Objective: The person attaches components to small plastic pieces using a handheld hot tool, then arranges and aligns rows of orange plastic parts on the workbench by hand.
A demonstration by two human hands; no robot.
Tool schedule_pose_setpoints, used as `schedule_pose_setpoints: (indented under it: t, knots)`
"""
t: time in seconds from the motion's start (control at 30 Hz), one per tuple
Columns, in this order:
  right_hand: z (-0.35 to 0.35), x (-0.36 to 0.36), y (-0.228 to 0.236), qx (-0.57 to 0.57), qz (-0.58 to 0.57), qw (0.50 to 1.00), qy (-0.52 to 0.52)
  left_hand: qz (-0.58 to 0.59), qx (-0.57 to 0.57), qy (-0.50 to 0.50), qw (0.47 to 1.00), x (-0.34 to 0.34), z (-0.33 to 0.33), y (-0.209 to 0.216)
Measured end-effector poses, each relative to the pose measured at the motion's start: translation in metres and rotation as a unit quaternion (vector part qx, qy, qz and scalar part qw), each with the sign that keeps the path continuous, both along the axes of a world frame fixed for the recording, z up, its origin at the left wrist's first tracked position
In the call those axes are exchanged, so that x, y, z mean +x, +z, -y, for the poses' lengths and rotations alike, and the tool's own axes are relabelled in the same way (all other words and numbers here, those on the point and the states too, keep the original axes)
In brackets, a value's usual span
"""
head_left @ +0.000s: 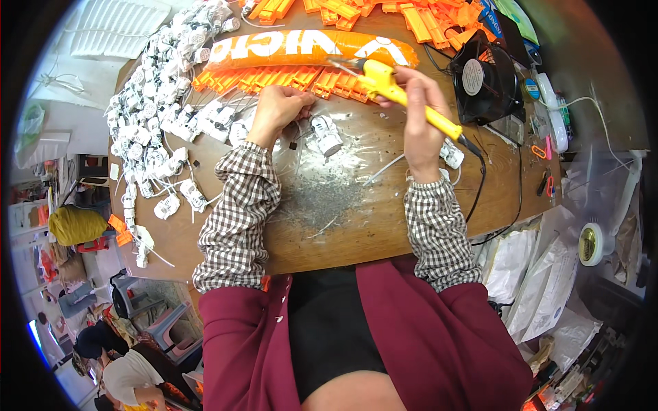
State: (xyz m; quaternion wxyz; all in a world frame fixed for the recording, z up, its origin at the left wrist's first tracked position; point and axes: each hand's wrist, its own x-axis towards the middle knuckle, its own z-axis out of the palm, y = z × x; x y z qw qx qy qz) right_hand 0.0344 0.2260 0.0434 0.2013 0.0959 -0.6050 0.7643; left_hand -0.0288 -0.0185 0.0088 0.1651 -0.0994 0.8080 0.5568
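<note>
My right hand (423,118) is wrapped round a yellow-handled soldering iron (378,77), its metal tip pointing left above the orange roll. A black cord trails from the handle's back end. My left hand (279,111) is closed in a pinch at the near edge of a row of orange plastic pieces (240,79); what its fingertips hold is too small to make out. Just right of that hand lies a white plastic unit (326,137) on the table. Another white unit (451,155) lies beside my right wrist, partly hidden by it.
A large heap of white wired units (147,103) covers the table's left side. Behind the row lies an orange roll (308,46) with white lettering; more orange pieces (425,24) are piled beyond. At right are a black fan (485,79), scissors (550,185) and cords. Dark clippings (322,198) litter the middle.
</note>
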Motion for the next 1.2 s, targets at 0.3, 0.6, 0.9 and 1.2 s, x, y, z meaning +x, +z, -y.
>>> schedule_pose_setpoints:
  t: [0.3, 0.6, 0.9, 1.2]
  knots:
    - [-0.018, 0.0, 0.003, -0.103, 0.025, 0.994, -0.016, -0.033, 0.044, 0.032, 0.998, 0.005, -0.006, -0.002]
    - [-0.02, -0.001, 0.003, -0.146, 0.032, 0.989, -0.018, -0.064, -0.006, 0.038, 0.997, 0.02, -0.012, 0.006]
    - [-0.036, -0.007, 0.003, -0.206, 0.042, 0.977, -0.042, -0.315, -0.232, 0.102, 0.914, 0.066, -0.018, 0.012]
    - [-0.049, -0.007, 0.004, -0.274, 0.023, 0.961, -0.042, -0.366, -0.488, -0.038, 0.792, 0.07, -0.045, 0.007]
